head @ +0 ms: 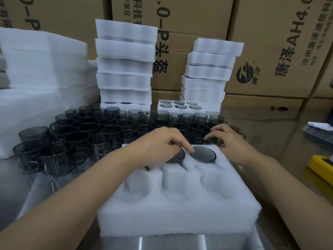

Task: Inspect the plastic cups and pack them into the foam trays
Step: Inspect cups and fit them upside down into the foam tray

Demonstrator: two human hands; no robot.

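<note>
Plastic cups (202, 153), smoky grey, fill two foam tray (180, 206) pockets; left hand (162, 141) grips one, grip of right hand (228, 139) unclear.

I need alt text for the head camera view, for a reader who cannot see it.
A person's left hand rests on one of two dark cups set in the back row of a white foam tray, whose three front pockets are empty; the right hand reaches onto loose cups behind it. Stacked foam trays and cardboard boxes stand beyond.
</note>
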